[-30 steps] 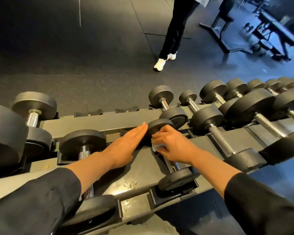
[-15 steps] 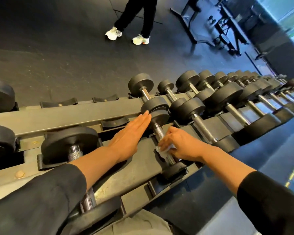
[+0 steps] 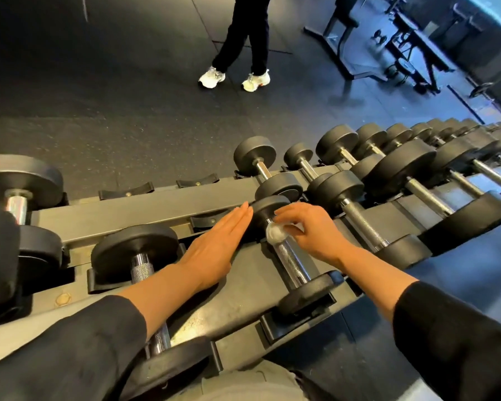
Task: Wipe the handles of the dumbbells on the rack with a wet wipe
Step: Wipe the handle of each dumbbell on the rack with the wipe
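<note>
Dark rubber gym flooring [image 3: 104,111] stretches behind a long sloped dumbbell rack [image 3: 145,206], where another person's legs and white trainers [image 3: 234,79] stand on the mat and benches [image 3: 411,44] sit at the far right. Rows of black-headed dumbbells fill the rack to the right, growing smaller with distance.

At centre lies a small dumbbell [image 3: 287,250] with a knurled chrome handle, its near head resting in a cradle at the rack's lower edge. The right hand [image 3: 310,233] curls its fingers over the upper end of that handle, its grip pinching a crumpled white wet wipe [image 3: 274,233] against the metal just below the far head. How far the wipe wraps around the bar is hard to tell, since the fingers cover part of it.

The left hand [image 3: 214,250] lies flat with straight fingers, its grip released, palm down on the rack's plate; its fingertips reach the side of the dumbbell's far head. Under the left forearm sits a larger dumbbell [image 3: 139,256], its handle partly hidden by the black sleeve [image 3: 70,351].
</note>
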A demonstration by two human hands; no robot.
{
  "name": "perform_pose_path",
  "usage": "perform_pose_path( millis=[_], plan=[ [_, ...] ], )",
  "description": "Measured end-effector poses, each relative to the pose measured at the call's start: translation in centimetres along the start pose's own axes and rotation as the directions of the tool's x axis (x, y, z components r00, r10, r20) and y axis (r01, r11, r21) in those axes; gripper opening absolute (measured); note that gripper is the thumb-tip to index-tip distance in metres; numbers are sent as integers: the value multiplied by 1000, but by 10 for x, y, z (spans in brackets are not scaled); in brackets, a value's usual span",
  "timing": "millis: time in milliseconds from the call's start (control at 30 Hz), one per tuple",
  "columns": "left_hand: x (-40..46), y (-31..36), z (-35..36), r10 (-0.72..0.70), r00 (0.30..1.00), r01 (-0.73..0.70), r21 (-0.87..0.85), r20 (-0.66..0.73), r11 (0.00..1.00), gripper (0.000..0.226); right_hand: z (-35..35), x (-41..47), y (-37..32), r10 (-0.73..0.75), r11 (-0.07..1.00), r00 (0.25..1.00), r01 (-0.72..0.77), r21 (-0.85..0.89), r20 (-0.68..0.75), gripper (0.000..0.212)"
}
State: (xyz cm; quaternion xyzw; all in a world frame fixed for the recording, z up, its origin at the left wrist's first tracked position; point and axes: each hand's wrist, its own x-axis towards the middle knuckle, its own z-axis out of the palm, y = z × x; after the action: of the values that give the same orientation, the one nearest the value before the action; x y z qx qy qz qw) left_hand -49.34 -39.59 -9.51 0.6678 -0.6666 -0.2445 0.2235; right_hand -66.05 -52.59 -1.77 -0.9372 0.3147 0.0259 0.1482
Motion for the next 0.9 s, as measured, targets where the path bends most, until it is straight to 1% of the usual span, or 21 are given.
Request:
perform_pose_path(
  millis=[100, 167, 300, 467, 567, 667, 767, 900],
  plan=[
    [-1, 9, -6, -6, 1000, 6, 54, 12, 999, 102, 6, 3, 5, -63, 995, 998, 65, -73, 32, 33],
    [-1, 14, -8, 6, 1000, -8, 99, 20, 995, 103, 7, 2, 9, -85, 992, 994, 91, -82, 73, 35],
    [2, 28, -11, -8, 1000, 4, 160, 30, 987, 104, 5, -1, 14, -103, 995, 991, 102, 22, 90, 34],
    [8, 42, -10, -57, 998, 55, 194, 4, 980, 102, 6, -3, 17, -127, 990, 988, 121, 73, 84, 25],
    [9, 51, -11, -69, 998, 68, 202, -2, 977, 98, 7, -9, 25, -135, 975, 989, 120, 188, 66, 19],
    [10, 56, -10, -87, 996, 86, 230, -3, 969, 95, 7, -21, 35, -115, 929, 990, 75, 363, 88, 11],
    [12, 59, -5, -115, 993, 119, 260, -33, 958, 95, 5, -32, 47, -132, 866, 974, 22, 499, 186, 10],
    [15, 67, 1, -165, 984, 178, 274, -70, 945, 97, 2, -40, 54, -185, 813, 939, -19, 583, 290, 5]
  ],
)
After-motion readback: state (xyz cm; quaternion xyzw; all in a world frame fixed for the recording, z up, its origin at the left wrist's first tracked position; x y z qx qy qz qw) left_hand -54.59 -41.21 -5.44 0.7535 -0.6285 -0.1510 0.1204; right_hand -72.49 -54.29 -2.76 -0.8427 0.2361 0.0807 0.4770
